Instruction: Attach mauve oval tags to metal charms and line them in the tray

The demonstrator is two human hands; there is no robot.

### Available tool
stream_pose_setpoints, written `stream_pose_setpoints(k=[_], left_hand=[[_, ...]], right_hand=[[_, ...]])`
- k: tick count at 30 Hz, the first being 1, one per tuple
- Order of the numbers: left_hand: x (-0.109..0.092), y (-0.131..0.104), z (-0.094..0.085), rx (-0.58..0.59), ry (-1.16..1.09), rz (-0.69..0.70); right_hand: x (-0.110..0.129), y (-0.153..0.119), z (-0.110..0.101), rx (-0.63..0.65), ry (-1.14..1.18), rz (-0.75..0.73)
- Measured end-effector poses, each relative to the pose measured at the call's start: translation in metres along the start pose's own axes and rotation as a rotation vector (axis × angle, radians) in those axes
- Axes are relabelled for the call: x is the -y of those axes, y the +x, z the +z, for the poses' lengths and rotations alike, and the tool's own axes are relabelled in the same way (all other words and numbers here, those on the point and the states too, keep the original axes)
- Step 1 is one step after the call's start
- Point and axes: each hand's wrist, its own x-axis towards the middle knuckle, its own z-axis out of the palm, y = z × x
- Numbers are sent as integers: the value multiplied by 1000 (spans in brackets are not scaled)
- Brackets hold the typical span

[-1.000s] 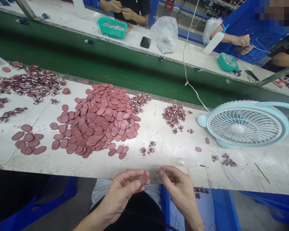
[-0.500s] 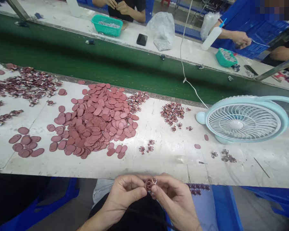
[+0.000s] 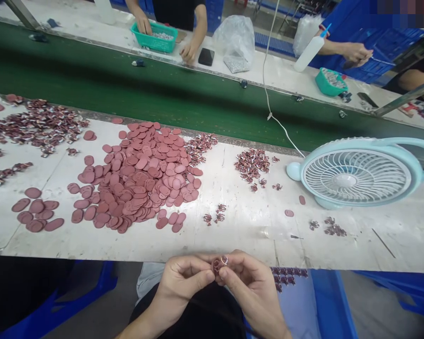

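Note:
My left hand (image 3: 187, 280) and my right hand (image 3: 249, 282) meet in front of my lap, just below the table's near edge. Between their fingertips is a small dark red-brown piece (image 3: 217, 265) with curved parts and a pale shiny edge. Both hands pinch it, thumbs towards me. On the table ahead lies a large pile of reddish oval discs (image 3: 141, 174). Small brown pronged pieces (image 3: 252, 165) form a heap right of it, with a few loose pronged pieces (image 3: 219, 214) nearer to me.
A light blue fan (image 3: 356, 174) stands at the right. More brown pieces (image 3: 38, 122) lie far left. A blue tray (image 3: 334, 301) with rows of pieces sits below the table edge. Beyond the green belt (image 3: 127, 89), other people's hands work near green baskets (image 3: 155, 42).
Across the belt, one person's hands have come down, one into the green basket and one onto the table. My hands hold the same piece, only slightly shifted.

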Motion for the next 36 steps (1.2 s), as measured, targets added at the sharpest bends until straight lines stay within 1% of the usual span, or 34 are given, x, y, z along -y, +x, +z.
stream_pose_setpoints(k=[2, 6, 8, 9, 11, 13, 14, 15, 17, 19, 21, 24, 26, 28, 29, 30, 32, 33, 35, 36], left_hand=[[2, 1, 0, 0, 10, 22], [7, 1, -3, -50, 53, 62], [4, 2, -12, -65, 167, 95], [0, 3, -19, -78, 286, 129], [-12, 7, -37, -118, 665, 252], [-27, 16, -56, -155, 1125, 443], [-34, 22, -64, -182, 1315, 516], [-40, 28, -71, -182, 1478, 559], [-47, 42, -78, -171, 1703, 567], [-50, 54, -79, -133, 1802, 516], [-50, 60, -77, -107, 1825, 455], [-54, 63, -76, -113, 1866, 397], [-58, 62, -77, -124, 1887, 419], [-64, 60, -75, -150, 1836, 450], [-66, 57, -73, -192, 1776, 443], [-69, 54, -70, -247, 1685, 409], [-71, 46, -60, -355, 1426, 269], [-71, 41, -55, -390, 1286, 190], [-66, 33, -46, -395, 1056, 64], [-62, 30, -43, -382, 976, 32]], right_hand=[[-2, 3, 1, 0, 22, 6], [-13, 8, -4, 14, 100, 44], [-22, 7, -15, -33, 188, 51], [-28, 5, -24, -81, 234, 51], [-40, -3, -48, -223, 299, 50], [-53, -14, -78, -406, 301, 50], [-59, -21, -94, -500, 288, 53], [-65, -28, -110, -582, 273, 59], [-76, -44, -141, -714, 259, 56], [-87, -59, -168, -814, 258, 40], [-98, -73, -195, -904, 256, 23], [-120, -86, -234, -1047, 221, 9], [-139, -89, -256, -1124, 162, 37], [-156, -88, -272, -1151, 88, 104], [-164, -87, -276, -1147, 53, 140], [-171, -86, -279, -1132, 21, 171], [-181, -86, -279, -1085, -30, 206], [-184, -87, -277, -1059, -51, 211], [-189, -87, -273, -1011, -86, 209], [-191, -87, -272, -994, -101, 206]])
